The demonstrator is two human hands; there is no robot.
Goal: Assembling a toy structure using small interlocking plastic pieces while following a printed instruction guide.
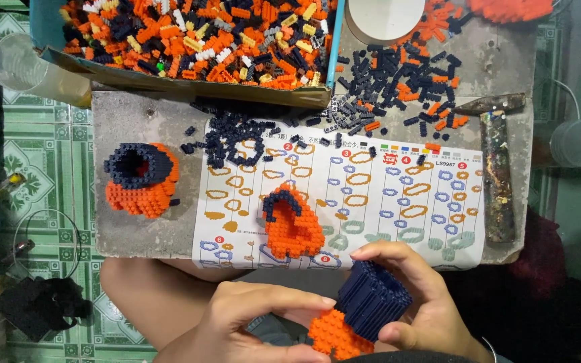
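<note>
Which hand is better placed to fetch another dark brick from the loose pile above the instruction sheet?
Probably the right hand: it sits nearer the loose dark bricks, while the left hand supports the orange-and-navy model from below.

bare hands, bare legs, little worn in view

the left hand point(247, 323) and right hand point(415, 296) carry no gloves, rings or sleeves; a thin pale band circles the right wrist point(487, 346). both forearms are uncovered, and the bare knee point(149, 289) below shows no trouser cloth; a dark edge of clothing crosses the bottom.
</note>
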